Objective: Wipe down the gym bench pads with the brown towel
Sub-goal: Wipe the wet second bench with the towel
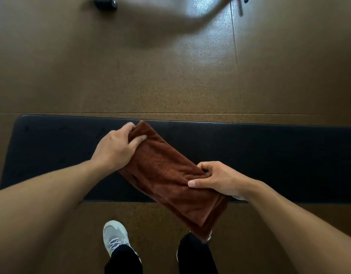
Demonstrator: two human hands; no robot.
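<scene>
Rust-brown towel (170,175) on a black, finely ribbed desk (269,147); speckled tan-brown floor (131,76); grey-and-white shoe (115,236); black trousers (123,260).

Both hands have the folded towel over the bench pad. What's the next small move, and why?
Probably lower the brown towel flat onto the black bench pad and start a stroke along it. The left hand grips the far end and the right hand pinches the near end. The towel lies diagonally, its near end overhanging the pad's edge, so little cloth looks pressed against the pad.
</scene>
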